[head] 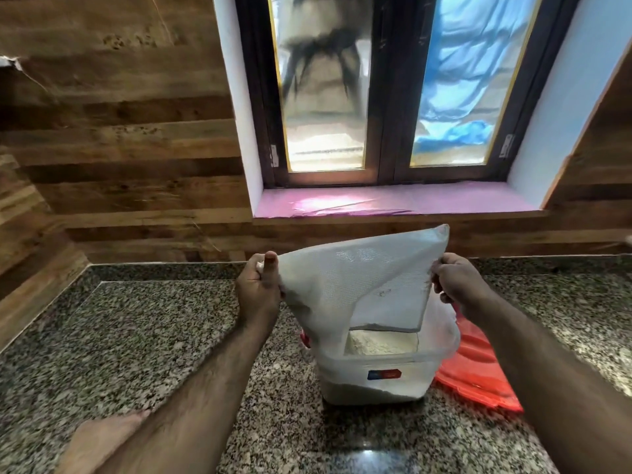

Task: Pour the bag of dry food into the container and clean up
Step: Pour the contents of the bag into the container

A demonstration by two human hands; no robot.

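Pouring step: I hold the bag (355,289) upturned over the container (376,378).
My left hand (258,292) and right hand (456,285) pinch its upper corners (looks nearly empty); next, shake out the rest.

A speckled granite counter (143,336) is running into a corner of wood-plank walls (119,131). Daylight is coming through a dark-framed window (386,97) with 2 frosted panes, and is glaring on the pink-lined sill (393,201) below.

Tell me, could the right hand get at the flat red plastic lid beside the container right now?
Probably not freely: the right hand grips the white plastic bag over the container. The red lid lies uncovered just below it, so letting go would clear the way.
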